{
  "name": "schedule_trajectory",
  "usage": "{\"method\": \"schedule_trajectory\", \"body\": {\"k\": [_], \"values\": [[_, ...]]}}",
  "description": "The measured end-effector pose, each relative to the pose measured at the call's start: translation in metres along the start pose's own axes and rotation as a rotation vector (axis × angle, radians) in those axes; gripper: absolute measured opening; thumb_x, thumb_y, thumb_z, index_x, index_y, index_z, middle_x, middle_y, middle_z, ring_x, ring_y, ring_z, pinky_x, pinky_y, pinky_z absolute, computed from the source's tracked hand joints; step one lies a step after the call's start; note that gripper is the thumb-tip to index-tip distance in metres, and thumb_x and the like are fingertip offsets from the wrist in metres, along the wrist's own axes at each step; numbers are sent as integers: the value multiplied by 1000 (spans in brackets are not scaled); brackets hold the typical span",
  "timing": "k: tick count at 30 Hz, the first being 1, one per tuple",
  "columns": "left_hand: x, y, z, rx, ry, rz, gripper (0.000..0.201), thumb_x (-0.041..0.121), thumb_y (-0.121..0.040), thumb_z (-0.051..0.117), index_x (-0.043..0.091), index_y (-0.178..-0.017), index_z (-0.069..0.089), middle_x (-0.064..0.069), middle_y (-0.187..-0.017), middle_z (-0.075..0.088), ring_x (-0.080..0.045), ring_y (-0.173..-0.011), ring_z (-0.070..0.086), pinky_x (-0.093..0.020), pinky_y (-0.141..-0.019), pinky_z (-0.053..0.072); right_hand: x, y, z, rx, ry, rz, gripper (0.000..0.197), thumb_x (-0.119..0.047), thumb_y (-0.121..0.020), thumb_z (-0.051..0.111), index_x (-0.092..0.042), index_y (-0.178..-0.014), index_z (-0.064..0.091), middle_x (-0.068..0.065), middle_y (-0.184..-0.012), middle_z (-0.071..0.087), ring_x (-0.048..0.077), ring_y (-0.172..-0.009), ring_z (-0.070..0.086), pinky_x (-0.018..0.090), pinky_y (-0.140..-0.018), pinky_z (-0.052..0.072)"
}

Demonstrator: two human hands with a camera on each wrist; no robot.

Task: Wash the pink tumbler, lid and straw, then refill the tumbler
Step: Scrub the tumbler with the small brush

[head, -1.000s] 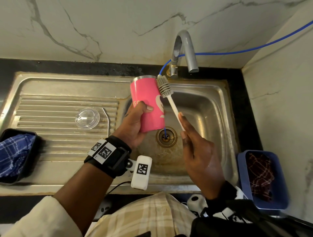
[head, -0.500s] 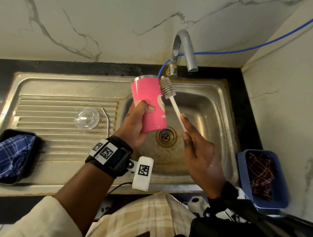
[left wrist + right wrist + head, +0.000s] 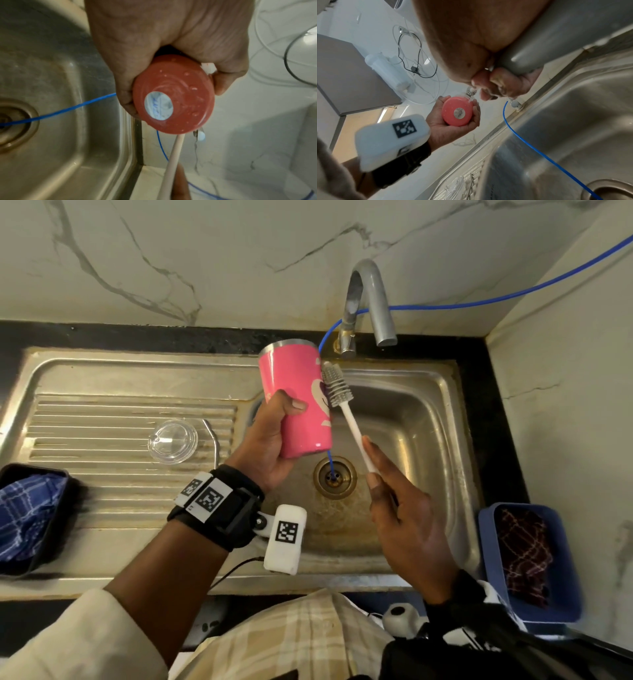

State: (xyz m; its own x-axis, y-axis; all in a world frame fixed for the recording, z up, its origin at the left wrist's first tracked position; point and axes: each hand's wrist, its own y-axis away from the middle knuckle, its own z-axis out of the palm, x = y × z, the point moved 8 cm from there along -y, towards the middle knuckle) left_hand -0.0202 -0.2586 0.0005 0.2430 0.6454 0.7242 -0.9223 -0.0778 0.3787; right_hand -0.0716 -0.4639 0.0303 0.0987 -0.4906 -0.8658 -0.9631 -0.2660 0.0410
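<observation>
**Brush against the pink tumbler, over the sink**

Marble wall behind, and below it a steel sink set into a dark desk, with the faucet arching over the back rim. Above the basin the left hand holds the pink tumbler, its fingers and thumb curled round the lower half, base tipped toward the person and steel rim pointing to the wall. The right hand grips the white handle of a bottle brush in its closed fingers; the grey bristle head lies against the tumbler's outer side, on the faucet side. A thin blue tube runs along the wall, past the faucet and down into the drain. On the ribbed drainboard, away from the faucet, lie the clear lid and just beside it a bent metal straw, both untouched by either hand.
</observation>
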Motion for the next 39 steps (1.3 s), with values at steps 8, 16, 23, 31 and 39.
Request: {"method": "schedule_trajectory", "body": {"k": [8,16,23,31,39], "values": [[-12,6,1,48,-33,-23,116,52,-64,97,8,-154,39,-22,-129,65,-38,-103,71,-42,-73,62,4,-9,-4,18,24,-4,50,-34,-110,49,-53,-156,43,-10,-58,38,27,-49,37,42,-48,43],[-12,4,-6,53,-127,-54,60,41,-95,63,13,-146,53,-18,-131,70,-34,-113,70,-48,-85,61,-3,-6,-7,61,61,-70,54,-19,-111,51,-40,-160,43,-8,-63,54,4,-45,43,19,-51,40],[-5,0,-9,142,-95,-8,77,55,-83,67,10,-145,55,-24,-127,69,-37,-109,68,-48,-84,60,-9,-15,0,65,84,-128,50,-26,-112,50,-40,-160,44,-7,-58,49,8,-42,37,24,-46,38],[-13,2,-7,102,-139,-36,67,51,-96,69,13,-148,50,-19,-119,73,-33,-97,73,-49,-85,63,-16,-20,-3,118,98,-139,48,-24,-112,51,-34,-159,48,-10,-55,44,10,-42,38,17,-47,33],[-3,4,-4,106,-103,-8,68,56,-96,62,8,-144,56,-20,-119,72,-31,-96,72,-46,-84,63,-15,4,-3,2,94,-107,52,-28,-112,46,-41,-161,40,-12,-54,39,8,-42,33,17,-47,30]]}}
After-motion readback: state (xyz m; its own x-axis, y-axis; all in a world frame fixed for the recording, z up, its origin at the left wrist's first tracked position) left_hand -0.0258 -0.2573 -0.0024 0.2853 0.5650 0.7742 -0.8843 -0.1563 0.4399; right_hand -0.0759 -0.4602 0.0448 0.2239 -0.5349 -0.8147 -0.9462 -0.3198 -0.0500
